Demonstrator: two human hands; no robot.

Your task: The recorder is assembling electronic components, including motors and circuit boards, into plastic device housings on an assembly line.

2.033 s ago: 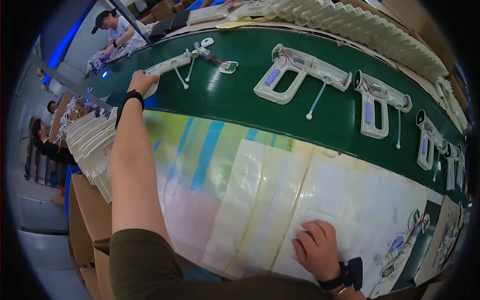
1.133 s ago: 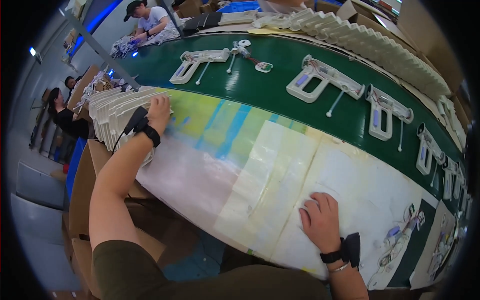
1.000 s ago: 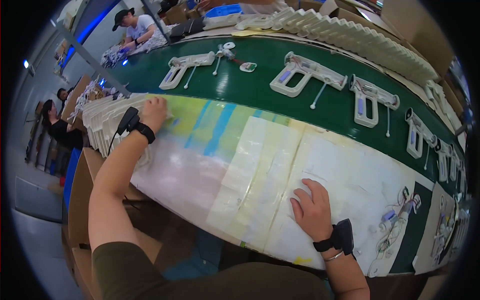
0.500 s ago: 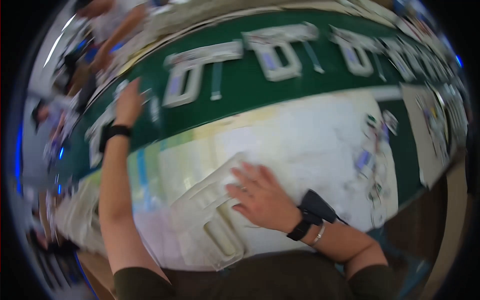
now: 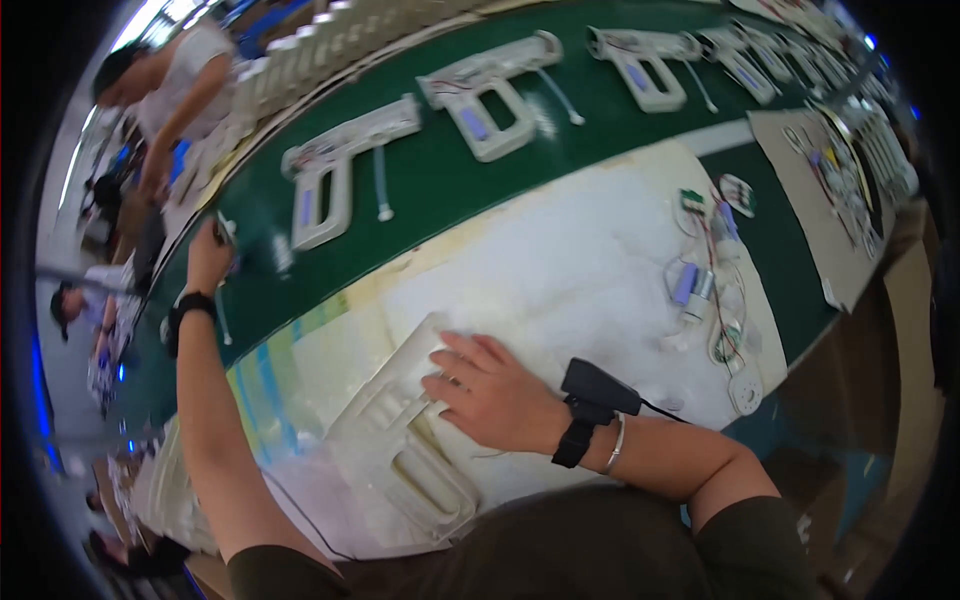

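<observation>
My left hand (image 5: 208, 258) reaches out to the far left over the green work surface. Its fingers are curled at the end of a white gun-shaped housing (image 5: 228, 228), mostly hidden behind my hand and wrist; a thin clear tube (image 5: 223, 318) shows beside it. Nearer to me, an off-white gun-shaped shell half (image 5: 435, 480) with a looped handle lies on the white sheet. My right hand (image 5: 490, 390) rests with stretched fingers over the shell's upper edge. Its wrist bears a strap with a black box (image 5: 598, 388) and a cable.
Several gun-shaped housings with wiring and tubes, one of them (image 5: 480, 95), lie in a row on the green surface (image 5: 420, 200). A motor (image 5: 700, 295) and wired parts sit on the sheet's right side. Cardboard with small parts (image 5: 800, 200) stands beyond. Co-workers (image 5: 175, 85) are at the left.
The view has shifted, so the row of housings appears farther left. My left hand sits lower and more to the left in the picture, fingers more curled. My right hand stays on the shell half.
</observation>
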